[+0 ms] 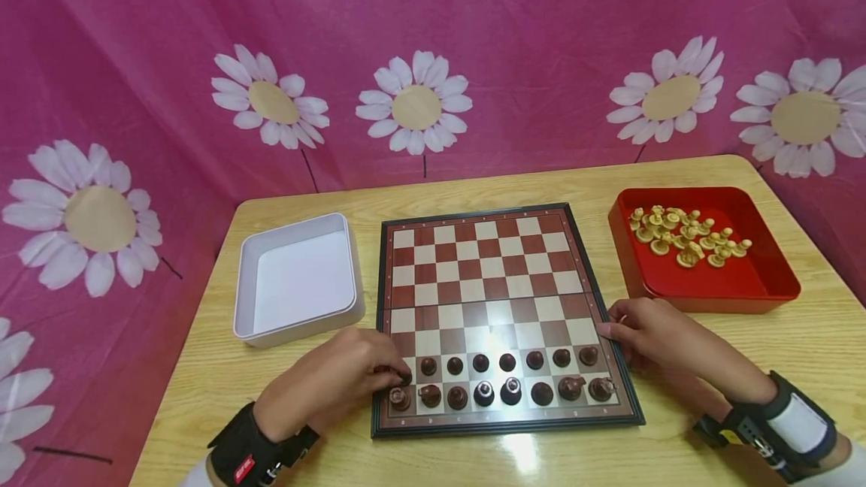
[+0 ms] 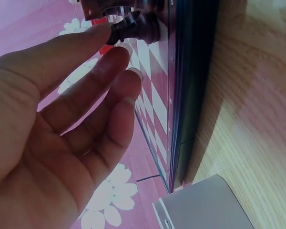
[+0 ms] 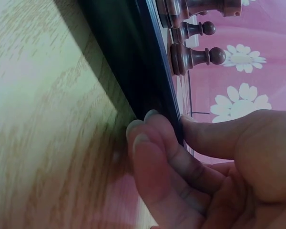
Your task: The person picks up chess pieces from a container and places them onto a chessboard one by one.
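Left hand (image 1: 341, 364): thumb and forefinger are pinching a dark pawn (image 2: 145, 28) at its head, the other fingers curling loosely; this high grip is probably keeping fingertips off the neighbouring rook (image 1: 399, 398).
Dark pawn: it is occupying the second row from the near edge of the chessboard (image 1: 436, 254), at the left end, its base seemingly touching the square.
Right hand (image 1: 659, 331): thumb and bent fingers are pinching the chessboard's right edge, thumb uppermost, presumably steadying it.
Chessboard: it is lying on the table (image 1: 203, 367), between the two trays.
Dark pieces (image 1: 510, 391): they are standing in two rows along the chessboard's near edge, pawns forming the inner row.
Red tray (image 1: 771, 246): it is resting toward the table's far right corner, holding light pieces (image 1: 687, 255) bunching leftward, likely keeping them apart from the dark set.
White tray (image 1: 304, 280): it is sitting near the table's left edge, beside the chessboard.
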`<state>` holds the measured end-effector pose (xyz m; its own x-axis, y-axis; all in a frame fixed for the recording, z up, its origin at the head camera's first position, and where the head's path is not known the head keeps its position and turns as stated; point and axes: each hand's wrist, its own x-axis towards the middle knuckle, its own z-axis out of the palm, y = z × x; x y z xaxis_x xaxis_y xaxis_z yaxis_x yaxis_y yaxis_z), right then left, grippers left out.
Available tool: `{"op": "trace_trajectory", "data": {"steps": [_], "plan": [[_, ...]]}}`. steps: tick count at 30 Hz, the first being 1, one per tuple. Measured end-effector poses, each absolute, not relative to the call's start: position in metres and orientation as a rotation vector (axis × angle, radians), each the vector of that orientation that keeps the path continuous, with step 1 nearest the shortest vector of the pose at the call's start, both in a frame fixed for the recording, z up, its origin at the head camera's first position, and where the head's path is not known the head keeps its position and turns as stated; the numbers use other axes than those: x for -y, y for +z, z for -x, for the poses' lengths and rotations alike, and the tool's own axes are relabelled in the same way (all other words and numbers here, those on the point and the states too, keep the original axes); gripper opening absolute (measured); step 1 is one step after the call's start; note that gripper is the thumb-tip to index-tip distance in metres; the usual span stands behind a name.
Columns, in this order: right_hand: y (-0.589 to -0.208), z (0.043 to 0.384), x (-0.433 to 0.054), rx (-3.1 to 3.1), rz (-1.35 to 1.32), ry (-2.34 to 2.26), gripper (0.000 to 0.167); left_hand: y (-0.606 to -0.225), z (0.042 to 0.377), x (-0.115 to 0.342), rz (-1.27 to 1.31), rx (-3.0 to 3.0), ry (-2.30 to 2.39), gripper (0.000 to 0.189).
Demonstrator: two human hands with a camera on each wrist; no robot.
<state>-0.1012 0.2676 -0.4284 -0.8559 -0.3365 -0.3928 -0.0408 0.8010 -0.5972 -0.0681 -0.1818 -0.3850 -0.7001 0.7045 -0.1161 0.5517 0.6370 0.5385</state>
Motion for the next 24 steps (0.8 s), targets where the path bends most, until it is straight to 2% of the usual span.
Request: {"op": "trace_trajectory", "data": {"steps": [13,24], "plan": [[-0.4288,0.1008,-0.2684,-2.481,0.276,-0.847,0.028,-0.3868,0.0667,0.1762,-1.057,-2.637,0.577,0.010],[-0.4294,0.0998,-0.2668,-2.477,0.251,-0.850,0.027,-0.3870,0.0694,0.1781,-0.962,-2.616,0.579,0.010]]}}
